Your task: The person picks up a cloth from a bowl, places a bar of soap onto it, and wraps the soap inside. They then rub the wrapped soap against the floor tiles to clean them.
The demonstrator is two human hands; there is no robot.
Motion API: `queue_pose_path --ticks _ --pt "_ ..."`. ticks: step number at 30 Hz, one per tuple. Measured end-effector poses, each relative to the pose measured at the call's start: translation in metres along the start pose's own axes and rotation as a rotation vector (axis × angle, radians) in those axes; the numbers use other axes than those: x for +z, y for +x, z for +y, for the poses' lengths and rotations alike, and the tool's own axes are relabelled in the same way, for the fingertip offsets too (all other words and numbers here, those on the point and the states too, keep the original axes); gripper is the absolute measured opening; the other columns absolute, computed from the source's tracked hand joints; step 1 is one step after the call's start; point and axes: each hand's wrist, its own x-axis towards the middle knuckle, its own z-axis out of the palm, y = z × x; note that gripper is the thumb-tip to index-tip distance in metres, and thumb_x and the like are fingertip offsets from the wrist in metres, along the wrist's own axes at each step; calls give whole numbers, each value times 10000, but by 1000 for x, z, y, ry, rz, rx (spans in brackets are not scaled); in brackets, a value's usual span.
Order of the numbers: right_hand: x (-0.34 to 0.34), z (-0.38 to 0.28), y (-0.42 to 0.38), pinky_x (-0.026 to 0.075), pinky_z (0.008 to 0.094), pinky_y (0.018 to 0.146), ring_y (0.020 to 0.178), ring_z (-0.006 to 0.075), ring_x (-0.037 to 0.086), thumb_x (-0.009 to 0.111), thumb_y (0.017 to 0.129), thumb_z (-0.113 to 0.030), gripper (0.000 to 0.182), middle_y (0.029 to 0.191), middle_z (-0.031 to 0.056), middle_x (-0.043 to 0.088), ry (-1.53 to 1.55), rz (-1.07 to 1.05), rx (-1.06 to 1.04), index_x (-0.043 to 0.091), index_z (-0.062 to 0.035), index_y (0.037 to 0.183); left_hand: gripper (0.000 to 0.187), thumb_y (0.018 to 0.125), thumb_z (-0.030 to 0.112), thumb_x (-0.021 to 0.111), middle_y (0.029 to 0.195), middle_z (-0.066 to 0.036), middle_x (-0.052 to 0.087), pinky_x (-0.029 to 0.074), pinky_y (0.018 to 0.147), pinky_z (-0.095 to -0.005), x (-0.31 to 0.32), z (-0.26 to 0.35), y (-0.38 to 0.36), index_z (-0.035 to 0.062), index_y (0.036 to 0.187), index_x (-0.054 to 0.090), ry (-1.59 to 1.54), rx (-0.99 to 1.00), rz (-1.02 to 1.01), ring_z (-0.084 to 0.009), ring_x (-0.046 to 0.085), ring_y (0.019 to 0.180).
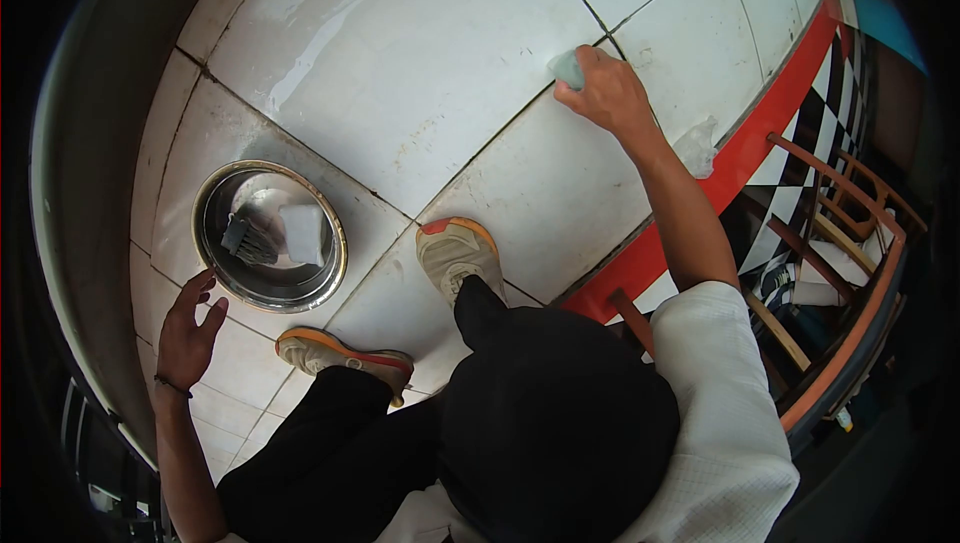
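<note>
My right hand [610, 91] is closed around a small pale blue-green pad [567, 69], pressed to the white tiled floor [400, 93] near a dark joint between tiles. A round metal basin [338, 261] stands on the tiles to the left. In it lie a grey brush [252, 241] with dark bristles and a white sponge block [302, 234], with some water around them. My left hand [190, 331] is held beside the basin, fingers apart and empty, fingertips right at its lower-left rim.
A wet, shiny streak [325, 28] runs over the upper tiles. Crumpled clear plastic [697, 147] lies by the red border [740, 156] at the right. Beyond it stands a wooden chair [850, 343]. My shoes [460, 251] are between the basin and that border. A dark curved edge [80, 143] bounds the left.
</note>
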Motion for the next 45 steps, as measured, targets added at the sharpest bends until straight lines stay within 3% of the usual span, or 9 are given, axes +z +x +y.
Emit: queue_pose_path --ticks 4,9,12,16,21,25,29,33,45 --pt "-11 3 14 560 449 624 694 382 669 730 755 -259 339 789 200 666 -6 35 169 564 17 860 484 956 253 616 1262 -196 629 483 973 -420 3 -16 3 54 1382 501 21 -49 11 -330 620 1134" --pt "0 1 2 564 452 625 685 386 672 713 763 -299 359 795 207 667 -24 -33 17 572 14 868 487 961 273 608 1256 -200 634 485 970 -423 2 -34 3 58 1384 497 50 -66 29 -338 621 1138" --pt "-6 10 15 566 451 625 687 380 674 715 755 -298 356 810 212 667 -31 -5 205 572 10 860 488 960 281 609 1246 -198 641 484 971 -430 4 -38 2 59 1380 498 27 -78 31 -339 624 1136" --pt "0 -19 -7 560 449 601 673 375 673 716 759 -275 331 790 205 666 -58 -76 -16 567 10 839 482 962 277 608 1235 -205 645 483 973 -433 0 -32 3 57 1376 499 68 -67 38 -343 628 1135" --pt "1 8 11 563 450 620 675 381 669 724 752 -297 356 784 209 659 -3 40 191 576 7 862 484 961 282 608 1236 -206 645 483 969 -425 3 -39 4 59 1377 500 18 -37 53 -342 630 1133" --pt "2 -27 -12 562 453 615 690 377 673 709 788 -292 359 809 225 659 -38 -133 11 568 26 877 489 964 283 602 1250 -222 635 481 974 -423 1 -32 2 46 1379 497 52 -72 33 -345 625 1141" --pt "-4 -3 9 570 443 621 700 387 675 720 783 -294 356 842 231 662 -9 -62 234 578 19 875 494 965 296 602 1260 -228 629 477 979 -423 3 -37 1 44 1376 500 26 -81 32 -348 621 1147" --pt "7 -40 -16 569 415 594 659 360 675 731 774 -275 351 790 214 660 -24 -56 24 591 30 875 494 967 297 595 1264 -231 628 474 986 -422 2 -36 2 44 1380 497 42 -79 14 -342 615 1168" --pt "5 -24 -3 572 419 615 692 364 680 735 768 -269 346 806 205 656 9 -8 153 579 20 878 487 965 294 602 1254 -221 637 476 984 -421 3 -32 4 52 1376 502 44 -78 7 -336 621 1161"
